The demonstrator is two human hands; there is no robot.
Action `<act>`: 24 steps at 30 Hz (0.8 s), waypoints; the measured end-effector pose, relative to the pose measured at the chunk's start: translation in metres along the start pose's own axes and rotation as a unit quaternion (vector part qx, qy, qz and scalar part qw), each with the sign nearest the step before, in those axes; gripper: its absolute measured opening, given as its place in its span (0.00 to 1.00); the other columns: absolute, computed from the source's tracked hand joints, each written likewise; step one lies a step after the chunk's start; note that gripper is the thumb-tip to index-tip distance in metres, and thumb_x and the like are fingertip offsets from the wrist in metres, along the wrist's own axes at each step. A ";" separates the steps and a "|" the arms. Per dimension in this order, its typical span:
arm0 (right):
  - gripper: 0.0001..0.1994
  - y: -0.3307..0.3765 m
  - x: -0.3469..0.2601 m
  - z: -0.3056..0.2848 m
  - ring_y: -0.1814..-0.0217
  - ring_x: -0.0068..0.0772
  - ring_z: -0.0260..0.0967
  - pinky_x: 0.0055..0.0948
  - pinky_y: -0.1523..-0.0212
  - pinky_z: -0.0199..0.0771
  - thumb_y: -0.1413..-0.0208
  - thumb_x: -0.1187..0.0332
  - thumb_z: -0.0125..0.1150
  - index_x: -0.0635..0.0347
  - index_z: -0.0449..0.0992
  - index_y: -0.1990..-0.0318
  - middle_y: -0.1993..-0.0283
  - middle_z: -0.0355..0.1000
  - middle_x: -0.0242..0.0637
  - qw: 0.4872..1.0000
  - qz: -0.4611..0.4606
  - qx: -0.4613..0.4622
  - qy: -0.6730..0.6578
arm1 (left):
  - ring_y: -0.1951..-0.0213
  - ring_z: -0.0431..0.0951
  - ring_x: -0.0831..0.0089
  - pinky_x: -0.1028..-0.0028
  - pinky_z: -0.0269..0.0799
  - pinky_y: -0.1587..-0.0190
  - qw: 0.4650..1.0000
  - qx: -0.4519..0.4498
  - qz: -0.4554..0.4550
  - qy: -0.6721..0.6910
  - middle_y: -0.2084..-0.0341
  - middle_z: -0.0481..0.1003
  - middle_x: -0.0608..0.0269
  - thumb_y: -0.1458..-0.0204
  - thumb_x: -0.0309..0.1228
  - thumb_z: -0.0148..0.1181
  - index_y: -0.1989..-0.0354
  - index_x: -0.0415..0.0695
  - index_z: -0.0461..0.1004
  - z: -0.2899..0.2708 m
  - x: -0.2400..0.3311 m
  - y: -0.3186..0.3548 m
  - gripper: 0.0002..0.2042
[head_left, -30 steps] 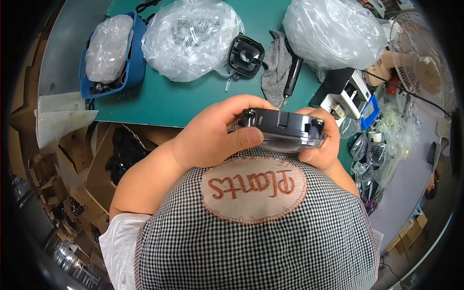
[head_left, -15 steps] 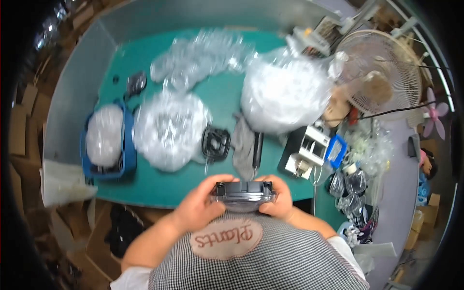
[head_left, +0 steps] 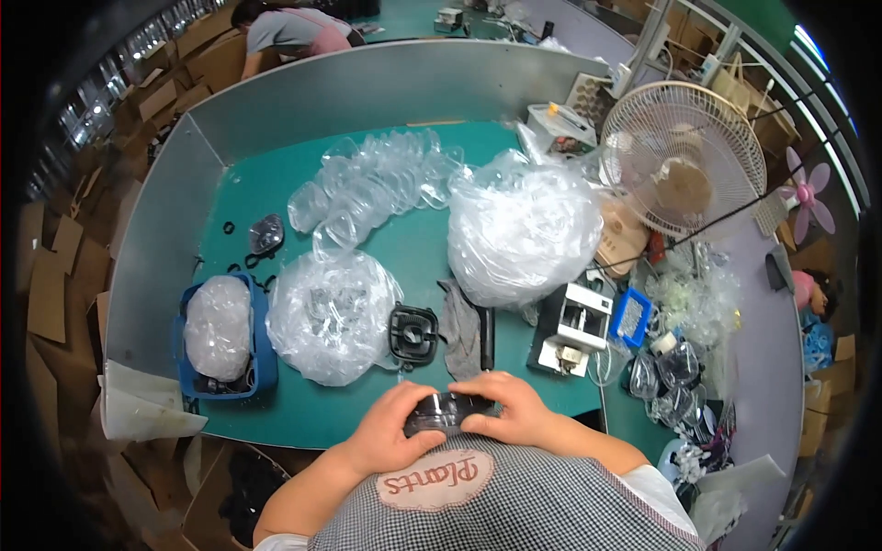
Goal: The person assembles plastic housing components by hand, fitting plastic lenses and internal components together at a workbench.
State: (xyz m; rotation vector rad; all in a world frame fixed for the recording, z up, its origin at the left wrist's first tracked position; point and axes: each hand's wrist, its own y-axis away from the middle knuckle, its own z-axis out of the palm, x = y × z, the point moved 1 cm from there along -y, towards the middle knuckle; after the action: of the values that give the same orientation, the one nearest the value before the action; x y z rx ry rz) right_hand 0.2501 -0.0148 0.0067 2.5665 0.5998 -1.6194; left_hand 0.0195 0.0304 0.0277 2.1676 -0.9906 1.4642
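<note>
Close to my apron, a black plastic housing with a glossy clear cover [head_left: 446,412] is held between both hands. My left hand [head_left: 397,426] is closed round its left end, thumb on the near side. My right hand [head_left: 507,410] grips the right end, fingers over the far top edge and thumb in front. Just beyond them on the green table [head_left: 367,413] lies a black square frame part [head_left: 412,336]. Beside it are a grey cloth [head_left: 461,338] and a black bar-shaped tool [head_left: 487,340]. The underside of the housing is hidden.
Plastic bags [head_left: 333,344] [head_left: 524,243] and a spread of clear covers [head_left: 381,184] occupy the table. At left stands a blue basket [head_left: 265,363]. A small black-and-white machine [head_left: 577,321], blue tray [head_left: 646,321] and fan [head_left: 684,151] stand right. Beyond the grey partition, another person [head_left: 294,35] bends over.
The view has tilted up, bringing the far person into sight. Still in both hands, the housing has turned, so its glossy clear side shows more, and my right fingers reach further over it.
</note>
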 end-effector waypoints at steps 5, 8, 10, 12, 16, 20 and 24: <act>0.27 0.000 -0.008 -0.001 0.56 0.46 0.70 0.40 0.55 0.69 0.51 0.51 0.65 0.54 0.72 0.46 0.60 0.72 0.42 0.997 0.055 -0.060 -0.007 | 0.57 0.71 0.50 0.59 0.67 0.53 0.999 -0.025 0.003 -0.035 0.60 0.70 0.49 0.51 0.43 0.63 0.50 0.38 0.66 0.009 -0.003 0.003 0.25; 0.28 0.002 -0.007 0.004 0.56 0.48 0.69 0.42 0.55 0.68 0.49 0.44 0.60 0.60 0.71 0.51 0.59 0.70 0.44 0.997 0.035 -0.068 0.032 | 0.57 0.71 0.50 0.59 0.67 0.52 0.999 -0.035 0.010 -0.038 0.60 0.70 0.49 0.47 0.42 0.60 0.50 0.39 0.66 0.012 -0.007 0.006 0.23; 0.28 0.002 -0.010 0.004 0.56 0.48 0.69 0.42 0.56 0.68 0.49 0.44 0.61 0.59 0.71 0.52 0.60 0.70 0.43 0.996 0.019 -0.067 0.050 | 0.57 0.71 0.50 0.59 0.66 0.52 0.999 -0.032 0.030 -0.028 0.60 0.70 0.49 0.46 0.42 0.58 0.50 0.39 0.66 0.014 -0.006 0.007 0.21; 0.28 0.003 -0.011 0.004 0.57 0.47 0.69 0.42 0.56 0.68 0.50 0.44 0.62 0.58 0.72 0.52 0.60 0.70 0.42 0.996 0.002 -0.066 0.067 | 0.56 0.71 0.50 0.59 0.66 0.51 0.998 -0.030 0.049 -0.019 0.60 0.70 0.50 0.45 0.41 0.57 0.51 0.39 0.67 0.015 -0.003 0.007 0.20; 0.27 0.005 -0.002 0.008 0.58 0.46 0.69 0.41 0.57 0.67 0.52 0.44 0.64 0.57 0.74 0.55 0.62 0.70 0.41 0.997 0.035 -0.069 0.029 | 0.57 0.71 0.51 0.60 0.66 0.52 0.999 -0.040 0.010 -0.026 0.60 0.70 0.50 0.46 0.39 0.58 0.52 0.39 0.67 0.016 -0.001 0.006 0.19; 0.26 0.000 0.004 0.009 0.59 0.45 0.69 0.39 0.58 0.67 0.53 0.45 0.65 0.58 0.74 0.56 0.63 0.69 0.40 0.998 0.039 -0.055 0.008 | 0.59 0.71 0.52 0.60 0.66 0.54 0.998 -0.028 -0.015 -0.054 0.62 0.70 0.51 0.47 0.37 0.59 0.53 0.39 0.67 0.016 -0.001 0.004 0.18; 0.24 -0.004 -0.001 0.006 0.59 0.43 0.69 0.39 0.58 0.66 0.52 0.47 0.66 0.57 0.74 0.56 0.64 0.70 0.39 0.997 0.047 -0.063 -0.009 | 0.56 0.71 0.49 0.58 0.66 0.51 0.997 -0.020 -0.023 -0.065 0.60 0.71 0.49 0.45 0.40 0.57 0.54 0.39 0.68 0.016 0.001 0.003 0.18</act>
State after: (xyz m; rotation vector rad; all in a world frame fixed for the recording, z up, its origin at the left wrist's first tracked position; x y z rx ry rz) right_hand 0.2429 -0.0131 0.0057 2.4493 0.5518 -1.5230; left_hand 0.0280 0.0182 0.0214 2.2646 -0.9963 1.2866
